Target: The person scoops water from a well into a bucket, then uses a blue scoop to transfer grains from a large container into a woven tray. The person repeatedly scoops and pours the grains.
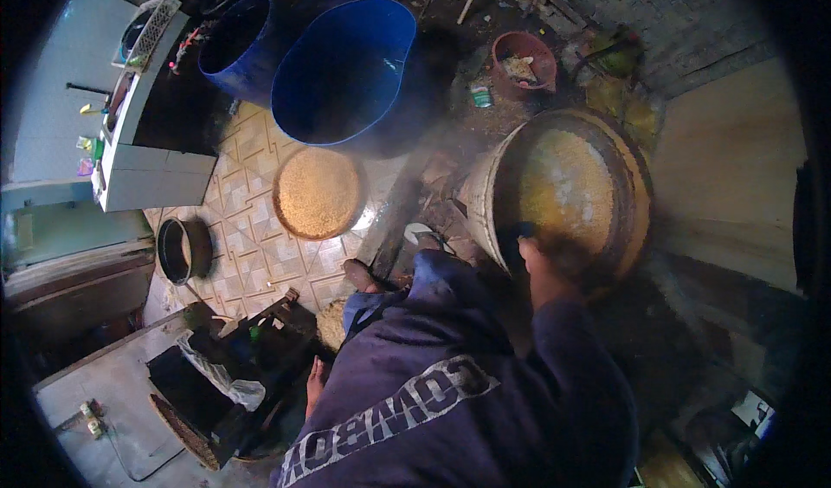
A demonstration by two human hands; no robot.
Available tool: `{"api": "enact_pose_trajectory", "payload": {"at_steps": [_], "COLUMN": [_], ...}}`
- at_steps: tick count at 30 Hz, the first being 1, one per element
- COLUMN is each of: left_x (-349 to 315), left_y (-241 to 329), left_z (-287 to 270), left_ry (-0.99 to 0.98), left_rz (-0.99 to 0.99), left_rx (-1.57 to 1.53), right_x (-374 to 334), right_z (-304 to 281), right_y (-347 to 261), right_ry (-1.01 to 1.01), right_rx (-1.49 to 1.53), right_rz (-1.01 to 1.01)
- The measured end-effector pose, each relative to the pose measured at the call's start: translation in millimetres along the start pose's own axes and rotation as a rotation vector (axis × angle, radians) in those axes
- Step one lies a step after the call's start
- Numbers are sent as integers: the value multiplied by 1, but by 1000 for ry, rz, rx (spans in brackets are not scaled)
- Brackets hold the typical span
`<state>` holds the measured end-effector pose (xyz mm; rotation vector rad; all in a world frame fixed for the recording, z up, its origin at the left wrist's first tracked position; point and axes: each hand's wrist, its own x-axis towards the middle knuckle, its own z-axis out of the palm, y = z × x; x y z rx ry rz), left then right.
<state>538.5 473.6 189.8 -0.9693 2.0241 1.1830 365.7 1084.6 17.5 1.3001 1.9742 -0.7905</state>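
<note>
A large round vat (485,198), filled with yellow grains (567,185) and hazed by steam, stands at the right. My right hand (538,261) reaches over its near edge, the fingers closed round something dark that I cannot make out. Blur and shadow hide whatever lies below that hand. My left hand (316,382) hangs low beside my body, partly covered by my sleeve. Its visible fingers are stretched out, with nothing seen in them. Nearest to it are a dark box-like thing and a crumpled clear plastic bag (229,380).
A round tray of yellow grains (318,192) sits on the tiled floor. Beyond it stand a wide blue tub (346,111) and a blue barrel (238,77). A reddish bucket (524,64) is behind the vat; an empty-looking round pot (184,252) stands left. A wooden board (731,168) leans right.
</note>
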Motion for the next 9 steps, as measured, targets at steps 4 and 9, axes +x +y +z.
{"api": "enact_pose_trajectory", "payload": {"at_steps": [4,9], "left_x": [9,50], "left_y": [3,-12], "left_z": [13,26], "left_ry": [-38,-93], "left_rz": [388,49], "left_rx": [245,-15], "right_x": [-10,-42], "right_z": [-35,-75], "right_y": [-6,-33], "right_ry": [20,76], "right_rx": [200,274], "right_rz": [2,-149]}}
